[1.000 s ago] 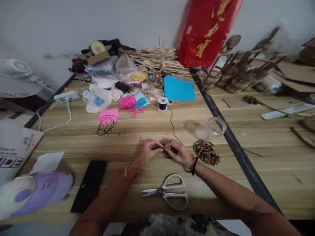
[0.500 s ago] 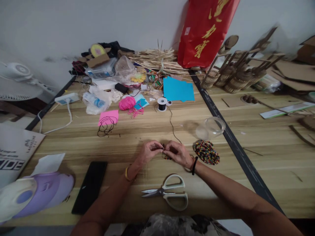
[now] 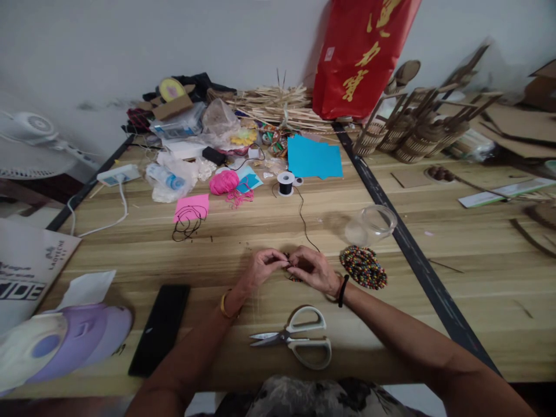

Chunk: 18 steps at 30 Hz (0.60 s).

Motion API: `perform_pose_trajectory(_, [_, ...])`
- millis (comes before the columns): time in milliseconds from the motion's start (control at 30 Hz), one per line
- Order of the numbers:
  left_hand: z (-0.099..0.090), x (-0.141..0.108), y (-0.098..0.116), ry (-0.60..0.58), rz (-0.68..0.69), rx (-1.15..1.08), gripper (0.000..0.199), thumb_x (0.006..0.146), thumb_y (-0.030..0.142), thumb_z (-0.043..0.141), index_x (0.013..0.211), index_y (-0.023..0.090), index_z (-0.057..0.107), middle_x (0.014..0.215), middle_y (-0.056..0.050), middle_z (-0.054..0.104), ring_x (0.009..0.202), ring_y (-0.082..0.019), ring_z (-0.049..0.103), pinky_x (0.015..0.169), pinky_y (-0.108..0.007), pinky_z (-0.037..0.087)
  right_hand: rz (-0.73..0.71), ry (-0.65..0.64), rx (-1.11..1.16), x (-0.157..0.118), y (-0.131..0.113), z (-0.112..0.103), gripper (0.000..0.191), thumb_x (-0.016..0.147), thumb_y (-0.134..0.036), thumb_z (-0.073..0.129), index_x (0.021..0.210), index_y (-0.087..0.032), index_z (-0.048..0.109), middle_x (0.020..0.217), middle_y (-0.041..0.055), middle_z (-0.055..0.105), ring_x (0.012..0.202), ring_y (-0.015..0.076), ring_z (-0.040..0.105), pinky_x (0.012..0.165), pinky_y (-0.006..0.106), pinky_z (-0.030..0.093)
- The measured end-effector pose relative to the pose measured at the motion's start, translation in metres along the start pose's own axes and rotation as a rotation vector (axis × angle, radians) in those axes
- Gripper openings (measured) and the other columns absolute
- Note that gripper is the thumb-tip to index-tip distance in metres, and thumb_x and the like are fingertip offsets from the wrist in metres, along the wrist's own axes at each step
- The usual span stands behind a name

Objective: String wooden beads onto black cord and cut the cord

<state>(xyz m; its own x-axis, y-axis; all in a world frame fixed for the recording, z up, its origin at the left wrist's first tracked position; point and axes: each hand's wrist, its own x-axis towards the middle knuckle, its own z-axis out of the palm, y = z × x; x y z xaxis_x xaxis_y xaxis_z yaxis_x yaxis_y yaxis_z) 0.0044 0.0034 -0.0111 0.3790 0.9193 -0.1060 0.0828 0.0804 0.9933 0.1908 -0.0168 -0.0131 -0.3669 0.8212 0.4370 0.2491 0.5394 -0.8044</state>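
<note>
On the bench (image 3: 243, 226), the left hand (image 3: 263, 269) and the right hand (image 3: 315, 271) pinch small beadwork (image 3: 295, 278) between their fingers. The scissors (image 3: 290, 337) lie open near them, and the colourful beads (image 3: 364, 267) lie beside the right hand.

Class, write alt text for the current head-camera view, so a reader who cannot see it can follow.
The left hand and right hand pinch a small strand of beads above a wooden table. Scissors lie nearest the wearer, with a coil of multicoloured beads to the right and a spool of black cord beyond the hands.
</note>
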Motion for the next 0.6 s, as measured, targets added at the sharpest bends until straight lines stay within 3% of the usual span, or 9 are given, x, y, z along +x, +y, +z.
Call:
perform_pose_trajectory(167, [-0.0002, -0.0016, 0.0047, -0.053, 0.076, 0.009, 0.019, 0.069, 0.031, 0.072, 0.069, 0.013, 0.067, 0.074, -0.005, 0.064, 0.074, -0.015, 0.058, 0.073, -0.026, 0.044, -0.057, -0.015, -0.005, 0.0018, -0.0024, -0.0018, 0.017, 0.089, -0.035, 0.054, 0.084, -0.019, 0.056, 0.077, 0.0048, 0.058, 0.072, 0.0156, 0.055, 0.065, 0.028, 0.045])
perform_pose_trajectory(333, [-0.0043, -0.0013, 0.0061, -0.065, 0.092, -0.045, 0.020, 0.070, 0.031, 0.072, 0.067, 0.012, 0.065, 0.071, -0.003, 0.061, 0.072, -0.013, 0.055, 0.071, -0.025, 0.042, -0.089, -0.099, 0.049, 0.0034, -0.0085, -0.0074, 0.031, 0.092, -0.040, 0.044, 0.071, -0.019, 0.051, 0.076, 0.0066, 0.057, 0.074, 0.0174, 0.053, 0.067, 0.031, 0.045])
perform_pose_trajectory(433, [-0.0060, -0.0010, 0.0075, -0.065, 0.096, -0.061, 0.021, 0.070, 0.031, 0.072, 0.067, 0.012, 0.064, 0.070, -0.002, 0.060, 0.070, -0.012, 0.054, 0.069, -0.024, 0.042, -0.080, -0.085, 0.070, 0.0034, -0.0092, -0.0096, 0.037, 0.094, -0.042, 0.041, 0.065, -0.018, 0.048, 0.072, 0.0056, 0.055, 0.070, 0.0162, 0.051, 0.064, 0.030, 0.043])
perform_pose_trajectory(600, [-0.0052, -0.0006, 0.0064, -0.061, 0.106, -0.061, 0.021, 0.069, 0.031, 0.073, 0.066, 0.012, 0.064, 0.070, -0.002, 0.060, 0.070, -0.013, 0.055, 0.069, -0.025, 0.042, -0.023, -0.026, 0.068, 0.0006, -0.0046, -0.0061, 0.025, 0.090, -0.039, 0.051, 0.077, -0.018, 0.054, 0.075, 0.0050, 0.058, 0.071, 0.0160, 0.054, 0.066, 0.029, 0.044])
